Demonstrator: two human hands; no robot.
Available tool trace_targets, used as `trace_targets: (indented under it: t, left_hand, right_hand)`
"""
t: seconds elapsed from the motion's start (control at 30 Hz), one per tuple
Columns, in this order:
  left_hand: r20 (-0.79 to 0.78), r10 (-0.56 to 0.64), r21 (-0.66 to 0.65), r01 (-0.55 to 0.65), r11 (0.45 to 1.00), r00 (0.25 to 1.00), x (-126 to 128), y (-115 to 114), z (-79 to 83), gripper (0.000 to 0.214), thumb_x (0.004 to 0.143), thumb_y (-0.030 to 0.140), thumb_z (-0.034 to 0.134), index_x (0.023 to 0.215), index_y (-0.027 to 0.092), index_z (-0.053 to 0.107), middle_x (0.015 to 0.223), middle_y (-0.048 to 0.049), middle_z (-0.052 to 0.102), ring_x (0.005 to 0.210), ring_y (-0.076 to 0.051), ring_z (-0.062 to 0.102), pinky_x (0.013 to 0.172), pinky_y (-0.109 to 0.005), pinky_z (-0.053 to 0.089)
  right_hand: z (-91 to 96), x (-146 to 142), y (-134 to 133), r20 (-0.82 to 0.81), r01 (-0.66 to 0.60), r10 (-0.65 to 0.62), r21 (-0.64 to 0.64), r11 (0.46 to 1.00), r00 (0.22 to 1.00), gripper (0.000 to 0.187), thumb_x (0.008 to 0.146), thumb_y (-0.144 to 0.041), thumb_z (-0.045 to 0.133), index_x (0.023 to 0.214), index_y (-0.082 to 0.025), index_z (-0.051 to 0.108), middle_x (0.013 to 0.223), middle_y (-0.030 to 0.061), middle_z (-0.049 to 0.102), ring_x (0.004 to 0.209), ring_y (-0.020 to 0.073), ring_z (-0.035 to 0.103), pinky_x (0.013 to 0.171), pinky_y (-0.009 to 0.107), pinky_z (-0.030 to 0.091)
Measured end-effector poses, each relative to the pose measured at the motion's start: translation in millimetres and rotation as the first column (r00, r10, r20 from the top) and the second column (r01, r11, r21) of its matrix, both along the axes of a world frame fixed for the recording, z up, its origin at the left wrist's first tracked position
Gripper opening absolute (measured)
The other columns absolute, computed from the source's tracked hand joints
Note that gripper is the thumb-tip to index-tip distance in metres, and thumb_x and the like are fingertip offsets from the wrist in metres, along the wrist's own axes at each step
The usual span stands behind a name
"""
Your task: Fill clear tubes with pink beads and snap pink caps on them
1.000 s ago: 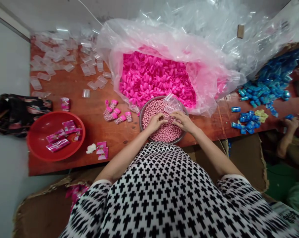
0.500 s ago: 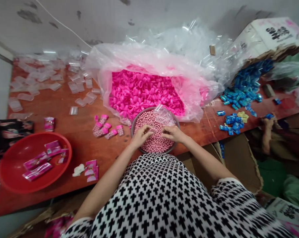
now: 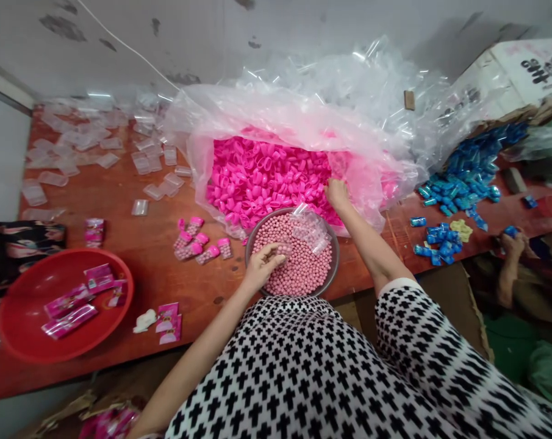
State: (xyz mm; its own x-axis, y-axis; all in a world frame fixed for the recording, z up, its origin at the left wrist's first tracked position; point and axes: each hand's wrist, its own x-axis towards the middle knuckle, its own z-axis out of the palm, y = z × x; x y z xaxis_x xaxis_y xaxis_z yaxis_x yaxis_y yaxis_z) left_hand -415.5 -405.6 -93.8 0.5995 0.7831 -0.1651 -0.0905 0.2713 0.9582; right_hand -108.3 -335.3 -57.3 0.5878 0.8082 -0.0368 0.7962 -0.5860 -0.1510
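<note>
My left hand (image 3: 263, 266) is closed around a small clear container (image 3: 283, 249) with pink beads in it, above a grey bowl (image 3: 334, 262). Pink beads (image 3: 298, 274) fill this bowl, and several clear empty containers (image 3: 311, 228) lie on them at the back right. Further back, my right hand (image 3: 338, 194) reaches into the pink plastic caps (image 3: 266, 177) inside a large clear plastic bag (image 3: 252, 113). Its fingers are bent together at the caps; what they grip is not clear. Capped containers of beads (image 3: 193, 244) lie on the table left of the bowl.
A red basin (image 3: 24, 335) with pink packets stands at the left. Clear containers (image 3: 106, 160) are scattered at the back left of the table (image 3: 157, 268). Blue containers (image 3: 458, 189) are heaped at the right, near another person's hand (image 3: 513, 244) holding a blue item.
My right hand has moved from the bowl up and back to the pink caps. My left hand stays over the bowl, and the container of beads in it now shows. The view has shifted slightly.
</note>
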Motion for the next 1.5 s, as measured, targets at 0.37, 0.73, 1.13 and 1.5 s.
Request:
trace_targets:
  t: [0.37, 0.73, 1.13, 1.5]
  left_hand:
    - [0.076, 0.135, -0.116, -0.126, 0.985, 0.988, 8, 10, 9.4, 0.040, 0.067, 0.046, 0.074, 0.096, 0.019, 0.066, 0.094, -0.0046, 0.070, 0.083, -0.019, 0.066, 0.077, -0.035, 0.057]
    - [0.302, 0.183, -0.247, -0.109, 0.963, 0.936, 43, 7, 33.2, 0.043, 0.063, 0.043, 0.078, 0.094, 0.018, 0.061, 0.092, -0.0030, 0.068, 0.085, -0.018, 0.066, 0.076, -0.034, 0.057]
    - [0.328, 0.169, -0.280, -0.075, 0.957, 0.929, 27, -12, 41.7, 0.041, 0.061, 0.042, 0.080, 0.091, 0.017, 0.064, 0.083, -0.0015, 0.070, 0.073, -0.014, 0.065, 0.076, -0.032, 0.056]
    - [0.166, 0.073, 0.192, -0.105, 0.976, 0.983, 15, -15, 31.4, 0.040, 0.073, 0.040, 0.069, 0.105, 0.016, 0.068, 0.099, -0.0054, 0.071, 0.091, -0.020, 0.066, 0.082, -0.035, 0.055]
  right_hand:
    - [18.0, 3, -13, -0.123, -0.086, 0.100, 0.117, 0.989, 0.987, 0.031, 0.089, -0.027, 0.046, 0.111, -0.011, 0.061, 0.107, 0.0173, 0.066, 0.105, 0.0256, 0.060, 0.091, 0.041, 0.043]
    - [27.6, -111, -118, -0.813, -0.170, 0.461, 0.429, 0.887, 0.355, 0.038, 0.084, -0.055, 0.052, 0.103, -0.022, 0.054, 0.075, -0.0007, 0.064, 0.061, 0.0149, 0.063, 0.062, 0.032, 0.055]
    - [46.0, -117, -140, -0.109, -0.725, 0.807, 0.382, 0.573, 0.581, 0.034, 0.091, -0.032, 0.048, 0.121, -0.018, 0.055, 0.112, 0.0124, 0.064, 0.104, 0.0231, 0.061, 0.090, 0.040, 0.051]
    - [75.4, -126, -136, -0.069, -0.663, 0.816, 0.545, 0.513, 0.575, 0.029, 0.090, -0.029, 0.051, 0.116, -0.020, 0.058, 0.105, 0.0086, 0.066, 0.094, 0.0189, 0.063, 0.085, 0.034, 0.051]
